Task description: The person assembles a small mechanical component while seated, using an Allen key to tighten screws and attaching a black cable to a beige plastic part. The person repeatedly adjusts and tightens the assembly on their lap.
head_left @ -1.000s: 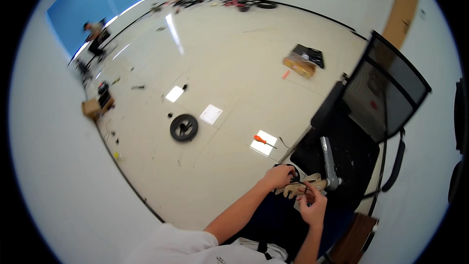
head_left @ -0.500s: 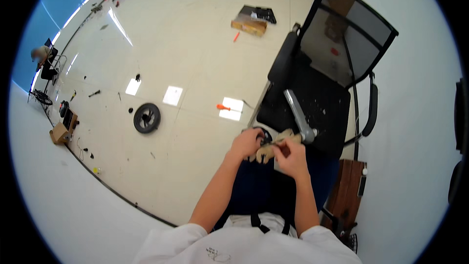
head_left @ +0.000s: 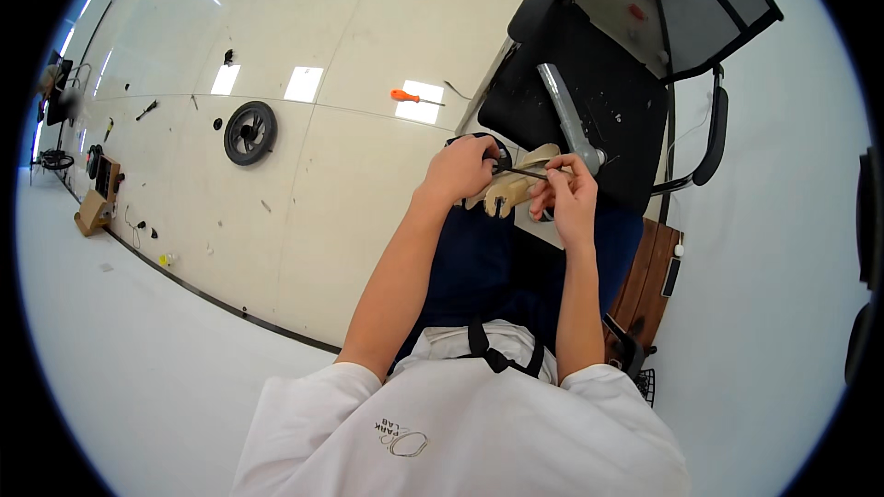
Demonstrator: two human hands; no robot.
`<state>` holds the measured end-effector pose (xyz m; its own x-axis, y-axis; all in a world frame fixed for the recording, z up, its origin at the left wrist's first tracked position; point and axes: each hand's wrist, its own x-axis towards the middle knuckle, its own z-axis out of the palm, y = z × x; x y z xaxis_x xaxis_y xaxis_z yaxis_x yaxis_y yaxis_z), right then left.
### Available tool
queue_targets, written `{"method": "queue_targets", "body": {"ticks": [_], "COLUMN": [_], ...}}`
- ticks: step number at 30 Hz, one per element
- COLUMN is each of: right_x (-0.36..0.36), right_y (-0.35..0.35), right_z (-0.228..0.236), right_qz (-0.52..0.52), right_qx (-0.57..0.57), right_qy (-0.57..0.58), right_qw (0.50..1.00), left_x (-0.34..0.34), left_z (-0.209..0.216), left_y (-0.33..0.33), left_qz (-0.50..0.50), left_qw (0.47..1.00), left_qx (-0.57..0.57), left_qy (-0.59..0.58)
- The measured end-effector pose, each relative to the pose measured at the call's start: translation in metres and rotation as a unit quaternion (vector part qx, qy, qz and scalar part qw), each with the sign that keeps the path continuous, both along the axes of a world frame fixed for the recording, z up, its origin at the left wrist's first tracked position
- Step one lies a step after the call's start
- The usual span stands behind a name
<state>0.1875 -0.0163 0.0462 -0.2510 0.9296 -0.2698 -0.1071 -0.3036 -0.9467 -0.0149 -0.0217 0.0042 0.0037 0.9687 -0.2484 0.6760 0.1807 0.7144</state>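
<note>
Both hands work mid-assembly: left hand (head_left: 460,170) closed on the wooden part (head_left: 511,189), right hand (head_left: 566,191) pinching a thin black rod (head_left: 520,171); joining looks unfinished.

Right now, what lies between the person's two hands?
In the head view, a thin dark rod spans from the left hand to the right hand, over a pale wooden piece.
</note>
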Motion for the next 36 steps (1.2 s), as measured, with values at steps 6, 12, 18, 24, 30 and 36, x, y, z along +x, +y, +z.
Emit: {"method": "queue_targets", "body": {"ticks": [6,12,18,24,30,36], "right_x": [0.009,0.017,-0.018,-0.040,0.007,0.016], "right_y": [0.008,0.022,-0.012,-0.022,0.007,0.049], "right_z": [0.024,0.026,0.022,0.019,0.052,0.065], "right_qz": [0.107,0.173,0.032,0.026,0.284,0.424], "right_qx": [0.414,0.506,0.273,0.137,0.359,0.515], "right_qy": [-0.363,-0.391,-0.330,-0.186,-0.342,-0.373], "right_qw": [0.828,0.749,0.903,0.973,0.821,0.644], "left_x": [-0.001,-0.001,0.000,-0.002,0.001,0.001], "left_z": [0.001,0.007,0.004,0.000,0.001,0.010], "left_y": [0.000,-0.001,0.000,0.001,-0.001,0.000], "left_qz": [0.003,0.003,-0.001,0.002,0.010,0.011], "left_qw": [1.000,1.000,1.000,1.000,1.000,1.000], "left_qx": [-0.019,-0.011,0.001,0.003,0.004,-0.023], "left_qy": [0.002,0.012,0.002,0.001,0.006,-0.003]}}
